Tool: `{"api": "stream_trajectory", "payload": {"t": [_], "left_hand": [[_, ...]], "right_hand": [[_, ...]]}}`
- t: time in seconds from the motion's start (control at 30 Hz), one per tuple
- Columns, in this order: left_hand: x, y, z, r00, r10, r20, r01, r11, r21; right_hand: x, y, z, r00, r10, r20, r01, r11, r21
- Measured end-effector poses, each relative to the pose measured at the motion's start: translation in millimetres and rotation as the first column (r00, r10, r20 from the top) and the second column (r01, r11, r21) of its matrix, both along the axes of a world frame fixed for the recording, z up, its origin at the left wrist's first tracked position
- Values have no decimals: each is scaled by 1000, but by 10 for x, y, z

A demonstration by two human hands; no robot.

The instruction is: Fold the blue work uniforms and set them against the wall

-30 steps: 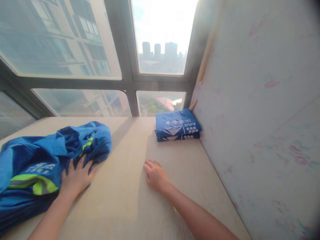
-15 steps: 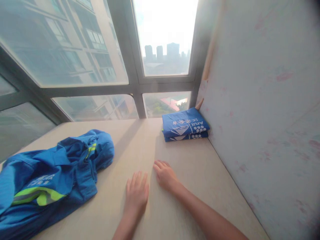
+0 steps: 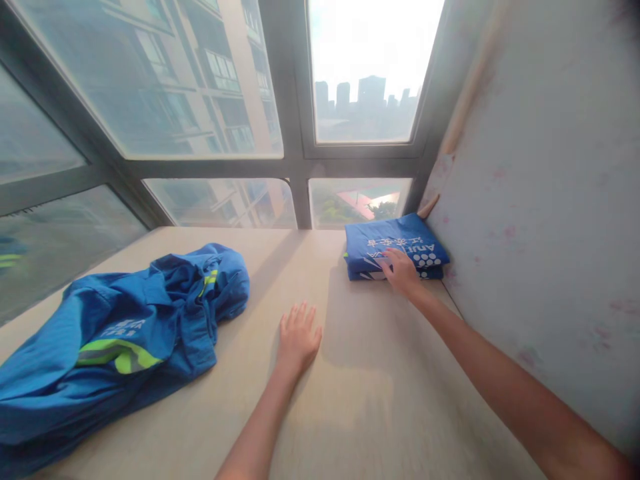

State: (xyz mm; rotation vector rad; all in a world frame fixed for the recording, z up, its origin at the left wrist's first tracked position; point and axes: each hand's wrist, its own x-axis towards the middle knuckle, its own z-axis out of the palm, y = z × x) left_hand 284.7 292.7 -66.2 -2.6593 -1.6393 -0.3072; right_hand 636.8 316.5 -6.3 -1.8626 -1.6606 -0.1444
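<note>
My right hand (image 3: pixel 401 272) is at the front edge of the stack (image 3: pixel 395 243), fingers loosely spread; whether they press on it or hover, I can't quite tell. The stack sits at the back right, close against the wall (image 3: pixel 540 200) and near the window (image 3: pixel 300 160). My left hand (image 3: pixel 299 337) lies open, palm down, mid-table, holding nothing. The crumpled jacket (image 3: pixel 150 313) fills the left side. Bare table (image 3: pixel 280 267) runs between jacket and stack, back to the window.
</note>
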Motion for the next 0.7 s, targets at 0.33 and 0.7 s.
{"api": "stream_trajectory", "payload": {"t": [0.33, 0.7], "left_hand": [[1, -21, 61, 999, 1, 40, 0, 1000, -31], [6, -49, 33, 994, 5, 107, 0, 999, -44]], "right_hand": [[302, 505, -16, 889, -407, 210, 455, 839, -297], [310, 513, 137, 886, -226, 404, 396, 823, -408]]}}
